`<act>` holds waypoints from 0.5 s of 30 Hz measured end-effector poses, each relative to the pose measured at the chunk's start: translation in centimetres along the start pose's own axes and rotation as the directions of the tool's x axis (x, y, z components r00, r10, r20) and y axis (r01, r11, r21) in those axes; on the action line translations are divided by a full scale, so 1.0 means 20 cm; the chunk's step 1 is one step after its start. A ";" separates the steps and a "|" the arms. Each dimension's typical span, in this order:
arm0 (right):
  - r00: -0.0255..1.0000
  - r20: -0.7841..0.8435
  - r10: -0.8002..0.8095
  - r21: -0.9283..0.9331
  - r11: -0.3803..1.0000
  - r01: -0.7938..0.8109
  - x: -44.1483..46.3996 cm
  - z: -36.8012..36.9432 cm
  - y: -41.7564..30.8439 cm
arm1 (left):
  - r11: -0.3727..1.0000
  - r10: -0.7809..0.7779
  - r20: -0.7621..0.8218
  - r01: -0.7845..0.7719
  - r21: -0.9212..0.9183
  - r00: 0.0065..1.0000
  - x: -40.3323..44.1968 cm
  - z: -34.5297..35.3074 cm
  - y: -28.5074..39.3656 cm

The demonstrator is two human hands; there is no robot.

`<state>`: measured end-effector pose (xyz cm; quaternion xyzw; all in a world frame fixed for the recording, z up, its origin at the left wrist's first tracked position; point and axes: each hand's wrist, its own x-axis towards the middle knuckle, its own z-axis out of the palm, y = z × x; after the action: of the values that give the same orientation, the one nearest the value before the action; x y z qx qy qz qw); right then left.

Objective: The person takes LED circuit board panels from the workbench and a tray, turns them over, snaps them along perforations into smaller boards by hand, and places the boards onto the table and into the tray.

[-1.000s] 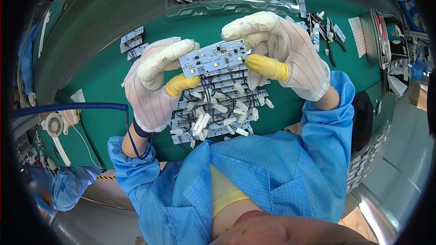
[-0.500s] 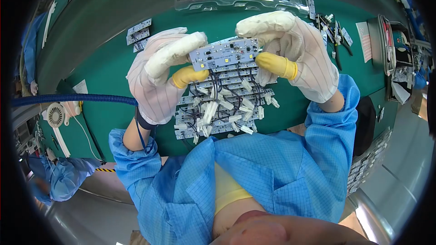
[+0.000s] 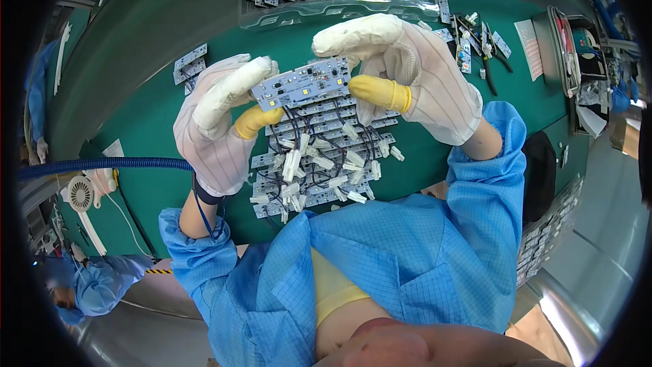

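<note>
Both hands wear striped white gloves with yellow thumb covers and white-wrapped fingers. Between them they hold up a small circuit board (image 3: 305, 83), with yellow squares along its lower edge. My left hand (image 3: 224, 112) pinches its left end. At the other end, my right hand (image 3: 404, 71) grips it between thumb and index finger. The board slants, its right end a little higher. Below it on the green mat lie rows of similar circuit boards (image 3: 319, 194). Dark wires and white connectors (image 3: 292, 165) lie across these rows; where the wires nearest the held board attach is hard to see.
A clear plastic tray (image 3: 339, 10) with upright boards stands at the back. Loose boards (image 3: 190, 64) lie at left, and pliers (image 3: 490, 71) with more boards at right. A blue coiled cord (image 3: 102, 166) runs to my left wrist. A small fan (image 3: 80, 192) lies far left.
The held board sits further left in view and tilts more, its left end lower. Both hands stay on it. The whole scene has shifted left as well.
</note>
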<state>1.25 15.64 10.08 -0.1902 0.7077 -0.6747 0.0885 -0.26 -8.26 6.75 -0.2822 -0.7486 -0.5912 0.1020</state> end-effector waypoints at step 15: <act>0.980 0.089 0.176 0.252 0.948 -0.193 0.03 -0.01 0.10 | 0.944 -0.296 0.271 0.324 -0.064 0.916 0.08 -0.01 0.05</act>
<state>0.38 15.55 8.16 -0.1318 0.6247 -0.7436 0.1986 -1.11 -7.87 8.37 -0.2396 -0.7578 -0.5974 -0.1067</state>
